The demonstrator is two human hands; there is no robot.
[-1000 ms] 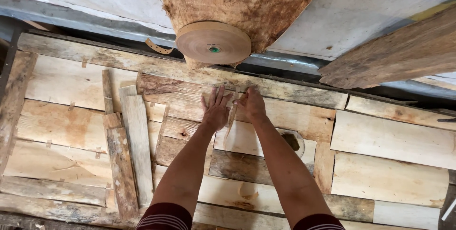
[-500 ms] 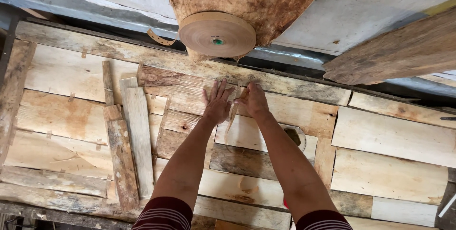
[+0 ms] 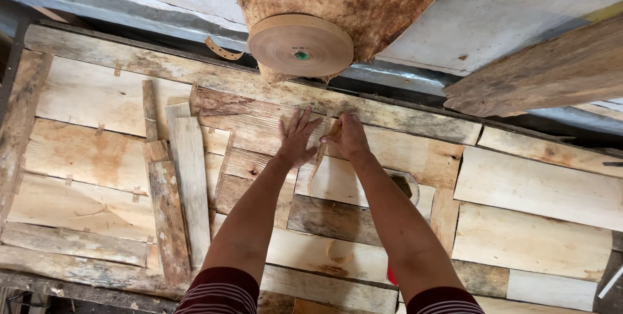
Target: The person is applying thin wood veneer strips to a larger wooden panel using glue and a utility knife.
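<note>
Left hand: left hand (image 3: 295, 139) lay flat, palm down, fingers spread and pointing away from the body, forearm stretched straight out from a striped maroon sleeve (image 3: 220, 291).
Right hand: right hand (image 3: 348, 137) lay beside it, nearly touching, fingers drawn together and pinching the upper end of a tape strip (image 3: 319, 158) against the wood.
Tape strip: thin, tan, its long axis running away from the body, lower end curling loose between the wrists.
Veneer sheets: pale veneer sheets (image 3: 97, 158) were laid edge to edge across the counter (image 3: 39, 275) under both hands.
Tape roll: brown tape roll (image 3: 300, 45) lay flat beyond the fingertips, loose tail to its left.
</note>
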